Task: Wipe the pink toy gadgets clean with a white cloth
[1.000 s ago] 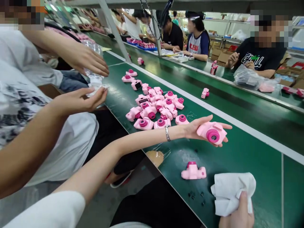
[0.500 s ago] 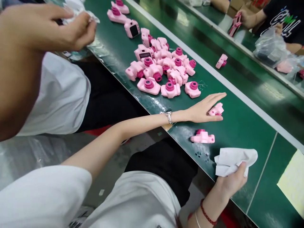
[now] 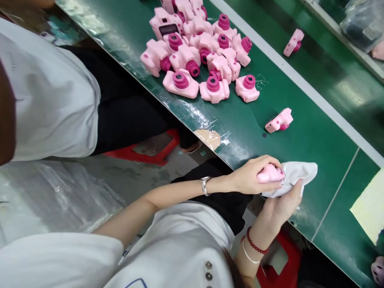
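Observation:
My left hand [image 3: 249,176], with a watch at its wrist, is closed around a pink toy camera [image 3: 270,174] above the table's near edge. Closed on a white cloth [image 3: 301,173], my right hand [image 3: 285,206] meets the left one at the camera. The cloth touches the camera's right end, and part of the right hand's grip is hidden by it. Another pink toy camera [image 3: 279,121] rests on the green table just beyond my hands. To the left lies a pile of pink toy cameras [image 3: 198,48] with dark pink lenses.
A lone pink camera [image 3: 293,42] lies on the green strip beyond the white divider [image 3: 288,76]. Yellow paper [image 3: 369,208] lies at right. A person in a white shirt [image 3: 54,96] is at my left. A red stool [image 3: 147,154] stands below the table.
My left hand has left the farther camera on the table and taken the nearer one, bringing it to the cloth. The neighbour's hand at upper left has gone from view. My view has shifted.

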`<state>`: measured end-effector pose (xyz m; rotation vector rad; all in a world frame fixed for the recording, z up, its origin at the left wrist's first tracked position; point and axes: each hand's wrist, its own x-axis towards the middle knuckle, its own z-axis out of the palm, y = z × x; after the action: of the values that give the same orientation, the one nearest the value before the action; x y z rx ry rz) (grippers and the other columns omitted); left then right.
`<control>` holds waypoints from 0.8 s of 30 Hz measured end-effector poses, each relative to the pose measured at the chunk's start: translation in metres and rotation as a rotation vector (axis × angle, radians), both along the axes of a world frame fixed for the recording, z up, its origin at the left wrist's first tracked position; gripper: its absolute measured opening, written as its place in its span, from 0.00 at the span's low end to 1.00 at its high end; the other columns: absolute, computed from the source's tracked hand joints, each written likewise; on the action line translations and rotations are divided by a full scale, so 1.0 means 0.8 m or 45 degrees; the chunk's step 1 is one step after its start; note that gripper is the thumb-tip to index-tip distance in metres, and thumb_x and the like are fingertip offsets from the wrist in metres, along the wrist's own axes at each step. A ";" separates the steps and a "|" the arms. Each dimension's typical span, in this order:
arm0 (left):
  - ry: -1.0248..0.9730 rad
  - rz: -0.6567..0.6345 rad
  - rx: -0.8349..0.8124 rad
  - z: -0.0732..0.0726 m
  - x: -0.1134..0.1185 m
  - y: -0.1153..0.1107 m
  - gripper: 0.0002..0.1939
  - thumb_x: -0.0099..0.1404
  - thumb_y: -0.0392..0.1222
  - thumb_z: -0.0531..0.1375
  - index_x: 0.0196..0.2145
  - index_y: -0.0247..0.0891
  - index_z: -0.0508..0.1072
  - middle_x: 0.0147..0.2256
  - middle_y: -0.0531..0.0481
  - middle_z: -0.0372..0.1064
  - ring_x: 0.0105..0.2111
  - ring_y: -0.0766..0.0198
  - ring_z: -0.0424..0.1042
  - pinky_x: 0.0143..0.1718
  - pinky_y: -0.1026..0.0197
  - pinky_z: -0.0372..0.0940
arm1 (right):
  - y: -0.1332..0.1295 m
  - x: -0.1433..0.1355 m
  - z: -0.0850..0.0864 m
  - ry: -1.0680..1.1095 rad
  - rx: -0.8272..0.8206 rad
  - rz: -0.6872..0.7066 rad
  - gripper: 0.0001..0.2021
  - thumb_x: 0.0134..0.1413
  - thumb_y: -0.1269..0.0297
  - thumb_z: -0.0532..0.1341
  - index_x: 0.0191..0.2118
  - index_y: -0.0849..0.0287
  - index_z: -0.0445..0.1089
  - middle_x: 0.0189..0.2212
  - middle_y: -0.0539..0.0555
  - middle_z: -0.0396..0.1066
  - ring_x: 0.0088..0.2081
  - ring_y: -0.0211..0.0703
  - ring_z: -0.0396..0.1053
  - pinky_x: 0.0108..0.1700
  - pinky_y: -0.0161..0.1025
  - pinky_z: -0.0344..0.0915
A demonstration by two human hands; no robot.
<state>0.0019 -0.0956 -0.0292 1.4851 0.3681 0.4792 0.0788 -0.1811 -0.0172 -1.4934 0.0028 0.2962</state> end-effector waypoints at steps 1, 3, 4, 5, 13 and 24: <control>-0.036 0.078 -0.238 0.003 -0.002 -0.002 0.24 0.59 0.58 0.64 0.46 0.38 0.72 0.47 0.45 0.73 0.45 0.58 0.72 0.49 0.58 0.65 | 0.004 -0.007 0.004 0.051 0.048 0.005 0.20 0.57 0.53 0.58 0.51 0.61 0.67 0.48 0.55 0.73 0.51 0.43 0.73 0.54 0.42 0.71; -0.091 0.156 -0.700 0.009 -0.008 -0.002 0.29 0.60 0.68 0.58 0.41 0.38 0.72 0.40 0.48 0.73 0.39 0.61 0.71 0.43 0.60 0.66 | 0.009 -0.018 0.013 0.138 0.138 0.016 0.19 0.58 0.54 0.59 0.50 0.60 0.67 0.49 0.54 0.73 0.51 0.41 0.73 0.55 0.41 0.71; -0.113 0.171 -0.875 0.013 -0.011 0.001 0.31 0.60 0.71 0.55 0.39 0.38 0.72 0.37 0.49 0.72 0.36 0.62 0.71 0.41 0.61 0.65 | 0.010 -0.022 0.017 0.165 0.173 0.034 0.18 0.58 0.54 0.59 0.49 0.59 0.67 0.49 0.54 0.73 0.52 0.41 0.72 0.55 0.41 0.71; -0.133 0.178 -0.994 0.017 -0.015 0.004 0.33 0.60 0.73 0.53 0.37 0.38 0.73 0.35 0.49 0.72 0.35 0.62 0.70 0.39 0.61 0.65 | 0.011 -0.025 0.021 0.179 0.197 0.055 0.17 0.58 0.54 0.59 0.49 0.59 0.68 0.48 0.53 0.73 0.52 0.41 0.72 0.55 0.41 0.71; -0.103 0.209 -1.165 0.037 -0.029 0.018 0.33 0.64 0.72 0.50 0.33 0.37 0.74 0.31 0.49 0.72 0.33 0.63 0.71 0.36 0.63 0.63 | 0.013 -0.018 0.028 0.029 0.249 -0.056 0.14 0.55 0.61 0.61 0.46 0.60 0.70 0.52 0.53 0.74 0.57 0.42 0.70 0.60 0.42 0.68; -0.002 0.267 -1.334 0.042 -0.027 0.017 0.28 0.69 0.63 0.49 0.32 0.36 0.74 0.30 0.49 0.71 0.29 0.65 0.69 0.31 0.65 0.61 | 0.013 -0.018 0.024 -0.301 -0.051 -0.147 0.11 0.51 0.58 0.63 0.42 0.46 0.74 0.43 0.49 0.76 0.52 0.47 0.74 0.44 0.42 0.79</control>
<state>-0.0199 -0.0817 0.0040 0.4309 0.6501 0.3558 0.0647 -0.1709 0.0022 -1.5540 -0.0935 0.0257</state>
